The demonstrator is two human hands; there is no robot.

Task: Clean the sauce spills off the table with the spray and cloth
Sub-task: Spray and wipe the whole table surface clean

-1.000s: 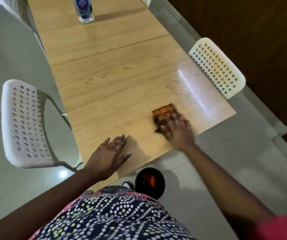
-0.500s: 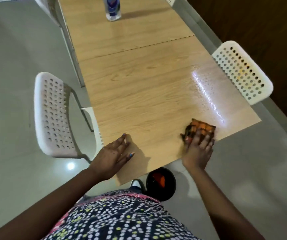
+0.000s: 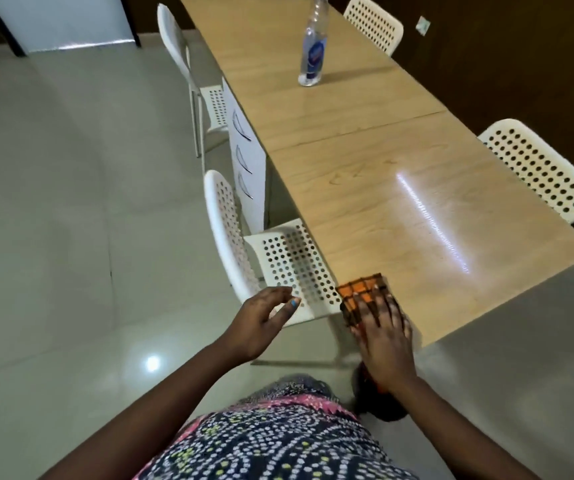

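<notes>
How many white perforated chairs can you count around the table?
4: two on the left, the near chair and far chair; two on the right, near and far. Others may be out of frame.

Your orange checked cloth lies flat at the bench's near left corner; your clear spray, blue label, stands upright far up it.

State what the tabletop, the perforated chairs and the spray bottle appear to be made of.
Light wooden tabletop: probably wood-grain laminate, smooth and semi-gloss, since it mirrors a light streak. White perforated chair: likely moulded plastic, uniform with punched holes. Clear spray bottle: transparent, probably plastic, with a blue label.
</notes>
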